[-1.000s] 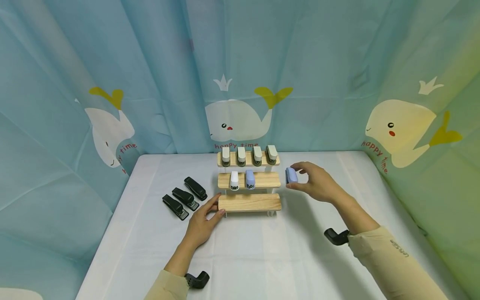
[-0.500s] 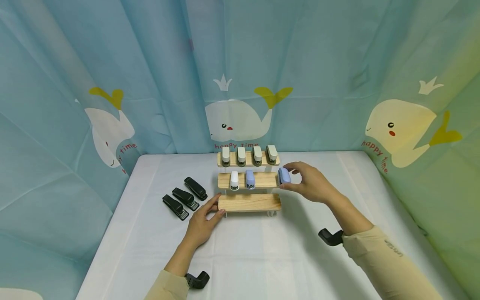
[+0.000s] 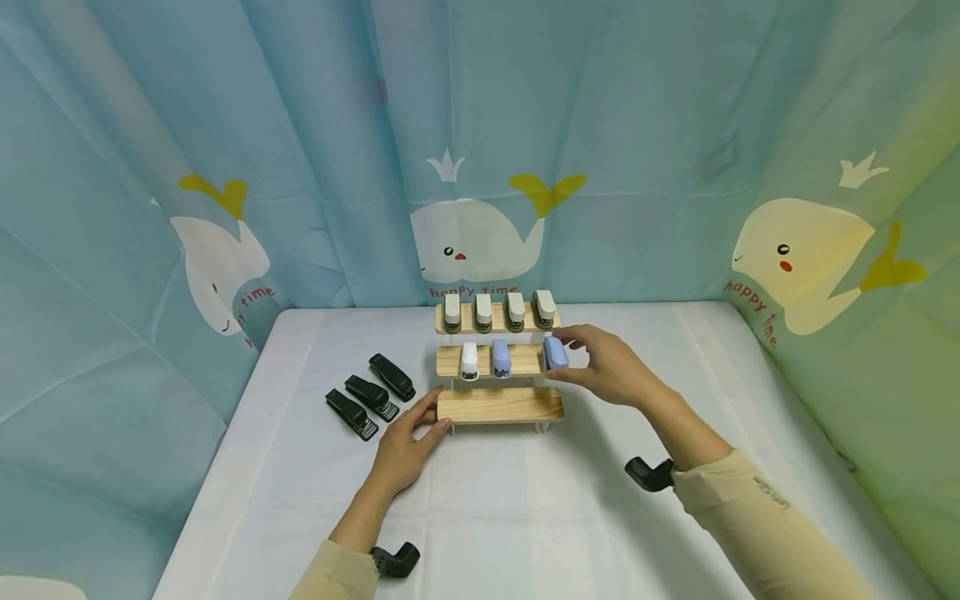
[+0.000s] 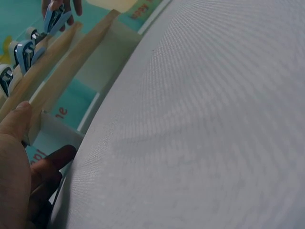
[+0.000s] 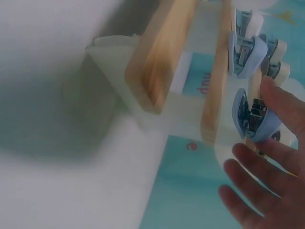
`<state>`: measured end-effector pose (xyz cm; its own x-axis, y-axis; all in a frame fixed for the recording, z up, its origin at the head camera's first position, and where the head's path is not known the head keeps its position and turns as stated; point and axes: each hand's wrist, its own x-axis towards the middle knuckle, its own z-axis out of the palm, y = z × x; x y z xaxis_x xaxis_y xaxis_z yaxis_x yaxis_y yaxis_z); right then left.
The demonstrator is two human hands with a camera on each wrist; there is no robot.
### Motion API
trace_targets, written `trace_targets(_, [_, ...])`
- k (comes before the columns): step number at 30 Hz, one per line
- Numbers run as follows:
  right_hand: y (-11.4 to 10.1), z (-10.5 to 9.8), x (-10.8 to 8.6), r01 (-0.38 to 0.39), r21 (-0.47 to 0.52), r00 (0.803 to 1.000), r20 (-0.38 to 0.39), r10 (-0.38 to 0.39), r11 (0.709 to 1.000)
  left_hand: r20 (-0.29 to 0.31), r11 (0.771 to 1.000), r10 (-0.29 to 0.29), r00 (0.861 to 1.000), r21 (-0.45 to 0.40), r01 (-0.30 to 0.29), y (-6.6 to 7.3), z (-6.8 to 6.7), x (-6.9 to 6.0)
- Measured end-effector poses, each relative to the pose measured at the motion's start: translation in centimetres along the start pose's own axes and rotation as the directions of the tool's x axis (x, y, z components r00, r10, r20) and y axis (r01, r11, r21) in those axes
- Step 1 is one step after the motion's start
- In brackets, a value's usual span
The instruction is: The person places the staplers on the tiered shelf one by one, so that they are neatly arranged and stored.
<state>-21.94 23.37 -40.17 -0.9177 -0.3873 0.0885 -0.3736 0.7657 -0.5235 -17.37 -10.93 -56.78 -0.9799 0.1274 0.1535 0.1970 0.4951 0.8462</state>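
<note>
My right hand [image 3: 611, 367] pinches a blue mini stapler [image 3: 555, 353] between thumb and index finger, at the right end of the middle shelf [image 3: 528, 360]. In the right wrist view this stapler [image 5: 268, 127] appears beside the shelf; whether it touches the wood I cannot tell. A white stapler [image 3: 469, 361] and another blue stapler [image 3: 501, 358] stand further left on that shelf. My left hand [image 3: 401, 454] grips the left end of the bottom shelf [image 3: 500, 405] of the wooden stand, its thumb [image 4: 18, 119] at the front edge.
Several cream staplers [image 3: 483, 312] stand along the top shelf [image 3: 468, 317]. Three black staplers [image 3: 372, 397] lie on the white tablecloth [image 3: 480, 517] left of the stand. A blue whale-print curtain [image 3: 480, 125] surrounds the table at the back and sides.
My right hand has carried the blue stapler leftward, from beside the stand to the right end of the middle shelf. The left hand keeps its place on the stand.
</note>
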Motion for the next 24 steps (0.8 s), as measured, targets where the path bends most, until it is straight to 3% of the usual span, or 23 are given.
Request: trace_targets(24, [-1.0,1.9,1.5,0.042,0.024,0.999,0.008,-0.042,0.999,0.006,1.000,-0.003,1.000,0.004,0.003,0.2,-0.1,0.1])
